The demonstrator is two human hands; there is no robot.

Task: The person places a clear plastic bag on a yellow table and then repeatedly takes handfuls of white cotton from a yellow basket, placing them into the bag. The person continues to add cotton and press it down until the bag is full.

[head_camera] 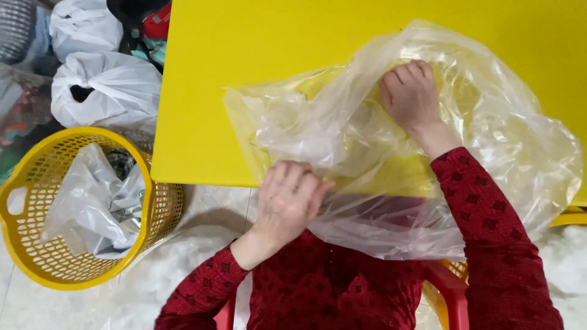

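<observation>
A large clear plastic bag (pixel 489 116) lies crumpled over the near edge of a yellow table (pixel 257 43) and hangs into my lap. My left hand (pixel 287 198) grips the bag's near edge just below the table edge, fingers closed on the film. My right hand (pixel 411 95) is further up on the table, fingers curled and pinching the plastic near the bag's middle. Both arms wear dark red patterned sleeves.
A yellow mesh basket (pixel 36 256) stands on the floor at the left with crumpled clear plastic (pixel 92 201) inside. Two tied white bags (pixel 107 91) sit behind it. White fluffy material (pixel 183 263) covers the floor. I sit on a red chair (pixel 455 290).
</observation>
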